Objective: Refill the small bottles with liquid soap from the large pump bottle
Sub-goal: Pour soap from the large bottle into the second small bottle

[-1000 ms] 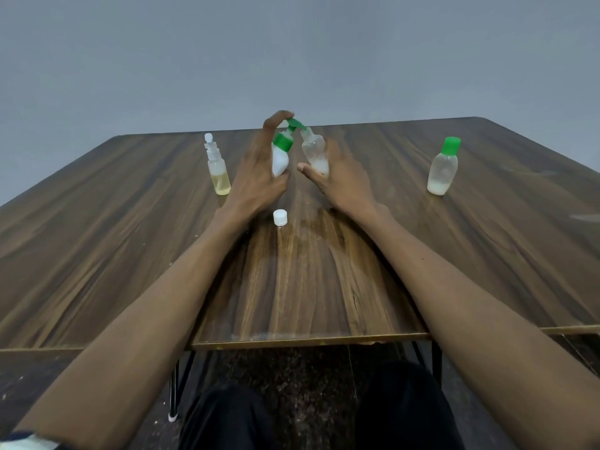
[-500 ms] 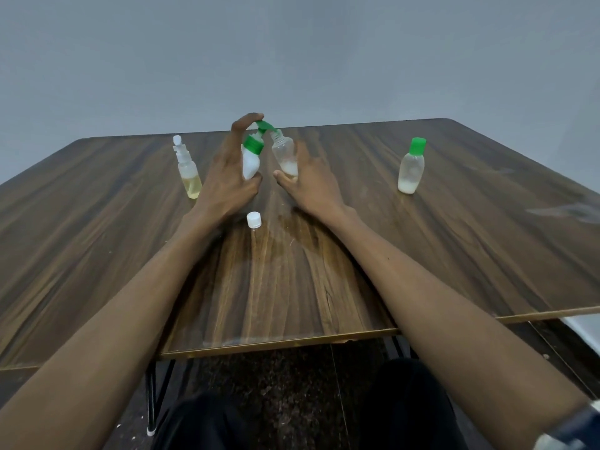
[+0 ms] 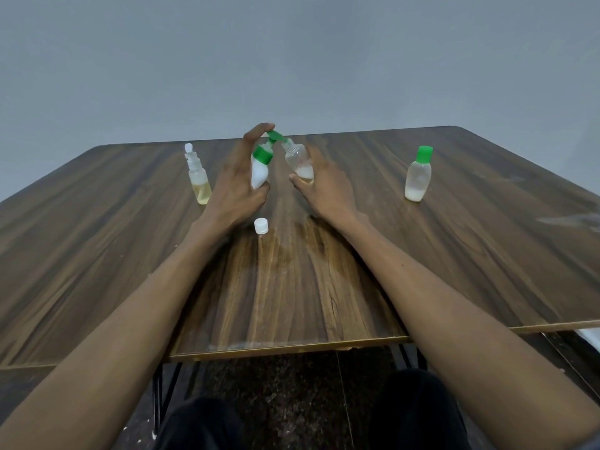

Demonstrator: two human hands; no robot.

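Centre frame: my left hand still grips the white green-collared pump bottle, finger on its green nozzle, my right hand clamps the tilted clear small bottle w/ nothing shifted, so filling likely continues.

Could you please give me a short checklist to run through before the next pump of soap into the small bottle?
1. Left hand grips the pump bottle, finger on the pump head: ok.
2. Right hand holds the small clear bottle: ok.
3. Green nozzle meets the bottle's open neck: ok.
4. Room left in the bottle: ok, mostly empty.
5. White cap lies close by: ok.
6. Soap flowing: cannot tell.
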